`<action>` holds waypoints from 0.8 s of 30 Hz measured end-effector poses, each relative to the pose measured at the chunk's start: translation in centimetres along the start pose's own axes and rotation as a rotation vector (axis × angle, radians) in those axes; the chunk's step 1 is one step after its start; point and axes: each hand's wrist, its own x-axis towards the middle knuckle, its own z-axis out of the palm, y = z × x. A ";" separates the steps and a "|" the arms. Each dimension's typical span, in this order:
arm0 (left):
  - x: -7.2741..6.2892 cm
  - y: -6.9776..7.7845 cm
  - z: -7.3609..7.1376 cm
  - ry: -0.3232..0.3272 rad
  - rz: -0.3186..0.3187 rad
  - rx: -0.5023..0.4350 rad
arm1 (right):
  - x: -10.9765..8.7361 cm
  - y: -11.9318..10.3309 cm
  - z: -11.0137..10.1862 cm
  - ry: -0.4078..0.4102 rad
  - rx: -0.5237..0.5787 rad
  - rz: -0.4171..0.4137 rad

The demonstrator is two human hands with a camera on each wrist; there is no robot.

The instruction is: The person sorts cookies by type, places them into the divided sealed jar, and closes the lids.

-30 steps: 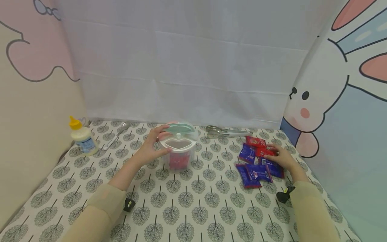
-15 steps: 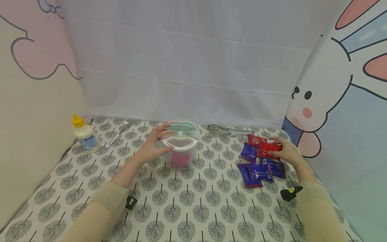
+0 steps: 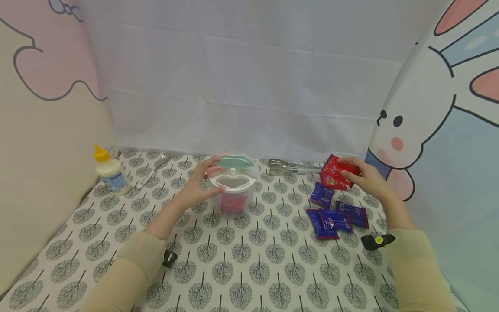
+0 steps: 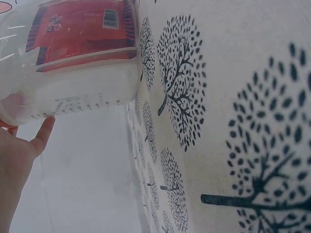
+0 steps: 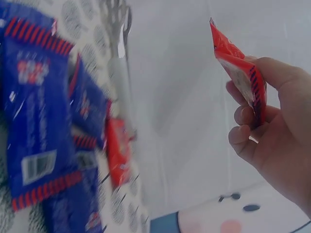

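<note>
In the head view my left hand (image 3: 194,187) holds a clear container (image 3: 249,197) by its upper side, thumb at the front and fingers behind. Its lid (image 3: 232,182) has pastel flaps in pink, green and white. A red packet (image 4: 82,29) shows through the wall in the left wrist view. My right hand (image 3: 371,178) pinches another red snack packet (image 5: 238,65) by its edge, raised off the table. Below it, one more red packet (image 5: 118,151) lies on the cloth. Several blue-purple packets (image 3: 336,221) are spread close by, nearer the front.
Metal tongs (image 3: 294,169) lie at the back, just left of the red packets. At the far left stand a yellow-capped bottle (image 3: 113,177) and a spoon (image 3: 153,170). White cloth walls (image 3: 249,86) enclose the patterned tablecloth (image 3: 234,277).
My right hand has taken hold of a red packet from the pile and lifted it up and back. My left hand stays on the container.
</note>
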 end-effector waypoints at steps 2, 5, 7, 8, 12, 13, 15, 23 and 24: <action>0.0 0.0 0.0 0.000 0.004 -0.003 | 0.3 -1.0 -0.2 0.023 0.002 -0.046; 0.0 -0.5 0.1 0.002 -0.006 0.004 | 0.8 -2.6 -0.2 0.076 0.017 -0.108; -0.1 -0.5 0.2 0.000 -0.025 0.010 | 1.1 -3.7 -0.3 0.118 0.019 -0.143; -0.1 -0.5 0.2 0.000 -0.032 0.012 | 1.2 -4.2 -0.3 0.139 0.023 -0.160; -0.1 -0.5 0.2 0.002 -0.027 0.004 | 1.9 -6.3 0.0 0.226 0.037 -0.266; 0.0 -0.5 0.2 0.003 -0.017 -0.002 | 2.1 -6.8 0.0 0.246 0.046 -0.292; 0.0 -0.4 0.1 0.004 -0.001 -0.008 | 2.3 -7.9 0.2 0.292 0.066 -0.351; 0.2 -0.5 0.1 0.007 0.007 0.002 | 3.4 -12.7 1.6 0.364 0.153 -0.557; 0.2 -0.5 0.1 0.008 0.009 0.004 | 3.6 -13.4 1.8 0.358 0.159 -0.558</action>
